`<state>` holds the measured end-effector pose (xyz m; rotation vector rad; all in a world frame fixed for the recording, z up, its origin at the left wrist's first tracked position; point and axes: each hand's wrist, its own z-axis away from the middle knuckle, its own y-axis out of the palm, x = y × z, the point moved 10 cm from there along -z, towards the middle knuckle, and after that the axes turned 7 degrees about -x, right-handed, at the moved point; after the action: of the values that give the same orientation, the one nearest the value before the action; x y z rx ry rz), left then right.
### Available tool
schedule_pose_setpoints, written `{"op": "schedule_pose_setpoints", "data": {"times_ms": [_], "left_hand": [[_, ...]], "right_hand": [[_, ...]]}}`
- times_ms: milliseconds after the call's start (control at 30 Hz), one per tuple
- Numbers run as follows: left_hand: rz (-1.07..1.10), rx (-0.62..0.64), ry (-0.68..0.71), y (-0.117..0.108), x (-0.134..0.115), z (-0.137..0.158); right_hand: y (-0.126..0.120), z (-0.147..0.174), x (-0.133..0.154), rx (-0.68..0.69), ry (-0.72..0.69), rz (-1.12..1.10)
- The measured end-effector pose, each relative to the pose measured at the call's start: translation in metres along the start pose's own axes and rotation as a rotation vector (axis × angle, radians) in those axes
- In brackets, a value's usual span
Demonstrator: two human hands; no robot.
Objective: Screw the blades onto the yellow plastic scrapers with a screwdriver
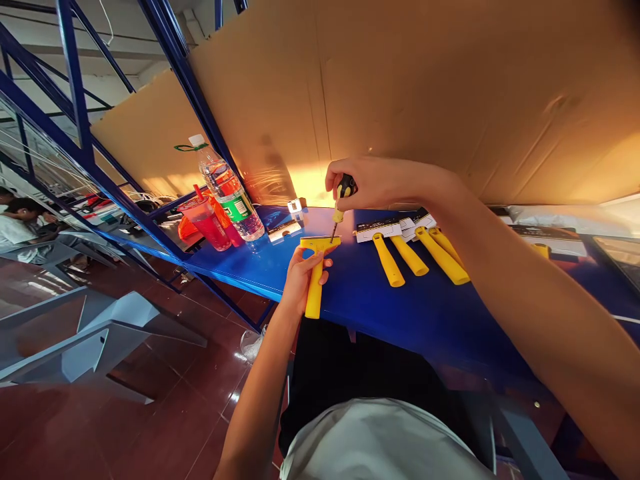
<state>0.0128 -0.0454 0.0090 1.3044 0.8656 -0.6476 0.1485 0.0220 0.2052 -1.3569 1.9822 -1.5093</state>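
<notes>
My left hand [301,275] is wrapped round a yellow T-shaped scraper [315,293], gripping it just below its wide head at the front edge of the blue table. From above, my right hand [361,181] grips the black-and-yellow handle of a screwdriver [339,215]. The screwdriver points down, its shaft reaching the right part of the scraper's head. Whether the tip sits in a screw is too small to tell. To the right lie several more yellow scrapers [389,261], their heads covered by white-and-black card sleeves.
On the blue table [350,287], a water bottle [235,197] and a red cup [207,223] stand at the left. A small white box [295,207] sits near the cardboard wall [400,100]. Blue metal posts [200,107] rise at left; a grey chair [115,333] stands beyond. Another person [27,230] sits far left.
</notes>
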Motion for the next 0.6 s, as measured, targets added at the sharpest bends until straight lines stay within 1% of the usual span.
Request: {"op": "schedule_pose_setpoints", "data": {"times_ms": [133, 267, 400, 500, 600], "left_hand": [[-0.015, 0.003, -0.007, 0.0002, 0.0007, -0.0001], [-0.004, 0.017, 0.006, 0.0015, -0.0008, 0.0003], [-0.006, 0.008, -0.005, 0.0018, -0.0005, 0.0012], [-0.005, 0.009, -0.01, 0.0026, -0.0002, 0.0022], [-0.001, 0.018, -0.008, 0.0031, -0.0001, 0.0022]], "right_hand": [[-0.0021, -0.0026, -0.0069, -0.046, 0.016, 0.06], [0.0028, -0.0034, -0.007, -0.02, -0.012, 0.042], [-0.0005, -0.0031, -0.0084, -0.057, 0.015, 0.062], [0.0016, -0.0024, -0.0043, -0.027, 0.008, 0.034], [0.0004, -0.0028, -0.0025, -0.032, 0.018, 0.031]]}}
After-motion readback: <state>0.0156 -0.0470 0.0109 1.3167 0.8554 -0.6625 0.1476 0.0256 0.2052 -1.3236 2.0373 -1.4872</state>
